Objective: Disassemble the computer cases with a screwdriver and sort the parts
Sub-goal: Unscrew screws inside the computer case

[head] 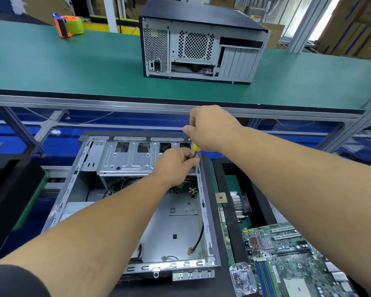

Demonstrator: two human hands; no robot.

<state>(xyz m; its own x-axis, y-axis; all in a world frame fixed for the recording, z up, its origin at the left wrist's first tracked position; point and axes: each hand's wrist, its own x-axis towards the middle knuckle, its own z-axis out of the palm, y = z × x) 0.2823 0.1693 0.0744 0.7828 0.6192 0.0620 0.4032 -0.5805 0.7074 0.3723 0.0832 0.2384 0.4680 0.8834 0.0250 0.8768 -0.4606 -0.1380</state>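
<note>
The right hand [210, 127] is gripping one yellow-handled screwdriver [195, 149], while the left hand [176, 165] is pinching its shaft at the far right corner of one open case [124, 202]. A second case [199, 43] is sitting on the far counter [73, 67]; one motherboard [291, 258] is lying near right.

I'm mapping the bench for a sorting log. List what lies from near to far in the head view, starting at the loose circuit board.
Circuit board → heatsink → left hand steadying the screwdriver shaft → right hand gripping its handle → closed computer case on the green bench → tape dispenser.
</note>
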